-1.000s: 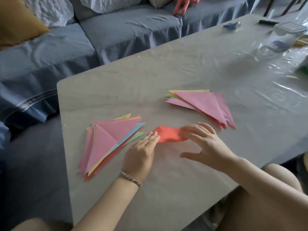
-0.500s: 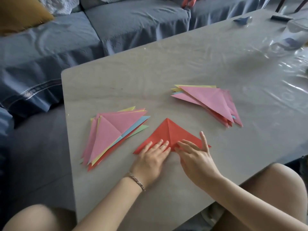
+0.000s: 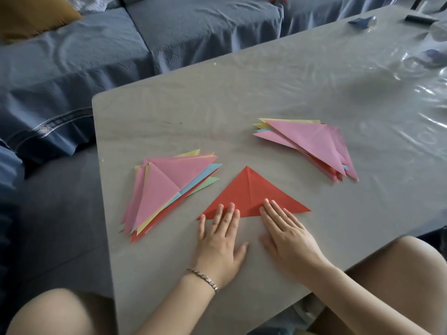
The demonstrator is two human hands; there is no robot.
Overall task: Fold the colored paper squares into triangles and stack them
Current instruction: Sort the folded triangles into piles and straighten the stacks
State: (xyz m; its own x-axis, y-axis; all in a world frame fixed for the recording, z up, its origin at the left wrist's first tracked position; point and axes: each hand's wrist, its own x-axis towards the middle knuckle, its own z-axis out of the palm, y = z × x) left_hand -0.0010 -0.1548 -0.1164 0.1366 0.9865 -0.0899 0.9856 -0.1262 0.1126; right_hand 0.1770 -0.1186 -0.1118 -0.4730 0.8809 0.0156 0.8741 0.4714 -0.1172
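Note:
A red paper triangle [image 3: 251, 189] lies flat on the grey table [image 3: 266, 93], apex pointing away from me. My left hand [image 3: 221, 240] lies flat with straight fingers, the fingertips pressing the triangle's near left edge. My right hand [image 3: 287, 233] also lies flat, its fingertips on the near edge right of the centre crease. A stack of folded triangles [image 3: 167, 189], pink on top, sits to the left. A second stack of triangles [image 3: 312, 143], also pink on top, sits at the right, further back.
A blue sofa [image 3: 121, 44] runs along the table's far and left sides, with a mustard cushion [image 3: 31, 15] at top left. Clear plastic wrap and a container [image 3: 435, 52] lie at the far right. My knees flank the table's near edge.
The red paper went from a small bunched piece under my fingers to a wide flat triangle. Both hands have flattened and now press its near edge.

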